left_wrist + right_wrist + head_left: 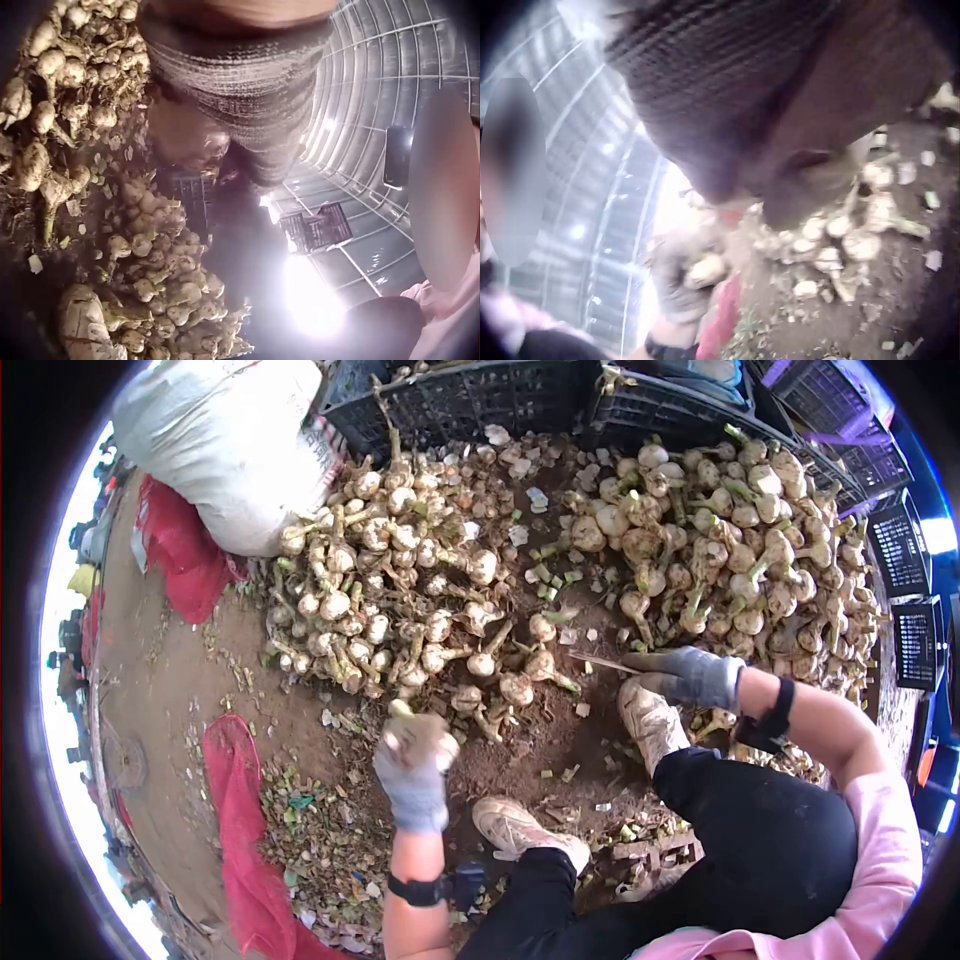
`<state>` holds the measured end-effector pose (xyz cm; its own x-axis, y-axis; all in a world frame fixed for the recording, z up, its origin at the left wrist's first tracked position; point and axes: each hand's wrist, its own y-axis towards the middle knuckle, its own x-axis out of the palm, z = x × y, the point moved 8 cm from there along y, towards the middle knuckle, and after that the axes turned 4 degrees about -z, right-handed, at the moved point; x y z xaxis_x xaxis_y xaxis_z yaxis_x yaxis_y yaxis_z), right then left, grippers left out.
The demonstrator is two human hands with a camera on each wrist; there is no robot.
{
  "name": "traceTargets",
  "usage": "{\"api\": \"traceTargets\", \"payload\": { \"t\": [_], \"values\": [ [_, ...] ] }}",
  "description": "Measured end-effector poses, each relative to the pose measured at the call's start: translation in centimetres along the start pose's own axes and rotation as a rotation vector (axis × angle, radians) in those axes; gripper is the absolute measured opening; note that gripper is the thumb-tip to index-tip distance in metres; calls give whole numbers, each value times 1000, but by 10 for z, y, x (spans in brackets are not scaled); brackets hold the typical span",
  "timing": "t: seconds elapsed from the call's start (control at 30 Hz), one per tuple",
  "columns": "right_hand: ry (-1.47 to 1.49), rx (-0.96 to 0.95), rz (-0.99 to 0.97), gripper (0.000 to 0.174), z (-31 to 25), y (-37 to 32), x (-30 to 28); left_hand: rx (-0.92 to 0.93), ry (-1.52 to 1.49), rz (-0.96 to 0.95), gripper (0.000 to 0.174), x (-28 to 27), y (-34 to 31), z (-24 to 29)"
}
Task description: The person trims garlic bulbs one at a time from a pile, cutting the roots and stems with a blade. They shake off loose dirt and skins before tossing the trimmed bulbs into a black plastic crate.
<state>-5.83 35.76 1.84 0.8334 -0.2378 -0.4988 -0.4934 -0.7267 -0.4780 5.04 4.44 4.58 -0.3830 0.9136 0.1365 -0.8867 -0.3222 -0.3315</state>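
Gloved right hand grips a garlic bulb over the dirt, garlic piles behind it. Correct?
Wrong hand. The head view shows the gloved left hand gripping the garlic bulb over the dirt, garlic piles behind it. The right hand holds a thin blade.

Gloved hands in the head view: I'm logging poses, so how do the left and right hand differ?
The left hand grips a pale garlic bulb; the right hand holds what looks like a thin blade pointing left. The left hand is over bare soil; the right hand is beside the heaped garlic pile. Both wear grey knit gloves and black wrist straps.
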Motion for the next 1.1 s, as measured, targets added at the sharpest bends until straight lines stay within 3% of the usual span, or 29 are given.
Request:
{"api": "traceTargets", "payload": {
  "t": [0.03, 0.07, 0.1, 0.13, 0.23, 0.27, 0.33, 0.37, 0.4, 0.43, 0.47, 0.5, 0.57, 0.63, 0.7, 0.73, 0.8, 0.87, 0.97, 1.0, 1.03, 1.07, 1.1],
  "values": [
    [122, 114, -84, 54, 32, -6, 20, -130, 36, 182, 22, -20, 9, -27],
    [251, 226, -170, 55, 26, -8, 33, -67, -12, -39, 37, 2, 18, -26],
    [167, 61, -168, 56, 24, -1, 44, 10, -45, -323, 57, 56, 10, -2],
    [252, 131, -235, 55, 11, -2, 48, 87, -152, -455, 60, 91, -2, 15],
    [293, 268, -343, 54, -12, 0, 48, 122, -266, -415, 73, 103, 14, 15],
    [281, 257, -342, 54, -7, 1, 47, 61, 159, -373, 75, 79, 28, -8],
    [219, 49, -194, 53, 0, 0, 41, -131, 1112, -254, 78, 5, 43, -66],
    [301, 241, -296, 53, -17, -7, 32, -266, 1510, -251, 80, -27, 44, -88],
    [308, 251, -298, 53, -22, -4, 30, -259, 1665, -288, 86, -53, 46, -112],
    [314, 308, -334, 53, -23, -4, 32, -86, 1745, -330, 70, -77, 50, -148],
    [316, 361, -366, 53, -21, -5, 33, -83, 1743, -331, 70, -89, 62, -175],
    [333, 197, -278, 54, -30, 1, 30, -401, 922, 27, 54, -117, 70, -186],
    [268, 116, -234, 54, -30, 7, 26, -629, 55, 335, 38, -126, 66, -222],
    [186, -98, -114, 52, -37, 12, 26, -539, -302, 356, 25, -65, 51, -175],
    [55, -102, -119, 51, -59, 12, 14, -699, -814, 277, 25, -27, 47, -161],
    [-76, -103, -129, 51, -72, 11, 9, -587, -638, 69, 28, -9, 42, -132],
    [-159, -354, 60, 52, -103, 6, -1, -271, -280, -233, 36, 27, 26, -68],
    [-258, -506, 105, 53, -122, 3, -2, -618, -1072, -465, 42, 49, 9, -89],
    [-341, -564, 72, 57, -140, 5, 0, -352, -402, -488, 49, 44, 16, -82],
    [-312, -637, 116, 57, -145, 4, 0, -135, 39, -684, 49, 69, 9, -50],
    [-310, -633, 117, 57, -147, 5, -1, 244, 729, -771, 50, 92, -1, -17],
    [-368, -626, 80, 57, -150, 6, 1, 578, 1119, -731, 50, 114, -12, 16],
    [-425, -619, 43, 56, -153, 7, 4, 670, 1224, -702, 51, 118, -14, 22]
  ]
}}
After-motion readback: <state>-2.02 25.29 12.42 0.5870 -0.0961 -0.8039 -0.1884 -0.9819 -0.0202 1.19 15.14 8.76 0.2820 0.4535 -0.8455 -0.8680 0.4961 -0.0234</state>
